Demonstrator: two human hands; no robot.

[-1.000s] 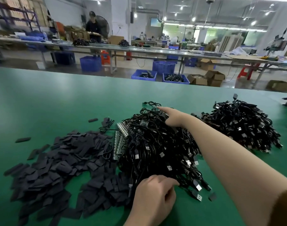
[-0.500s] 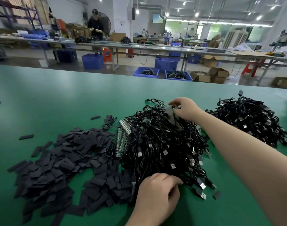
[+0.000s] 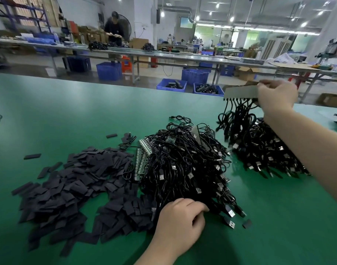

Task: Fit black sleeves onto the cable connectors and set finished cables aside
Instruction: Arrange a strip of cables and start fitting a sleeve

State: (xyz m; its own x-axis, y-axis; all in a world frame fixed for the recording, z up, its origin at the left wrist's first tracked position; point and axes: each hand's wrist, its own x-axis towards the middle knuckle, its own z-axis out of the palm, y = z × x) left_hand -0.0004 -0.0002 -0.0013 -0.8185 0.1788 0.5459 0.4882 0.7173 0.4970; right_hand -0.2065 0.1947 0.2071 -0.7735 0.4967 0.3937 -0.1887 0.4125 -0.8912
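Right hand (image 3: 276, 96) is gripping a grey strip (image 3: 241, 92) up in the air, black cables (image 3: 238, 119) dangling from it over the far cable pile (image 3: 269, 150). Left hand (image 3: 180, 224) is curled down on the near edge of the middle cable heap (image 3: 183, 169). Loose black sleeves (image 3: 74, 186) are piled on the green surface (image 3: 68, 111) just left of that heap.
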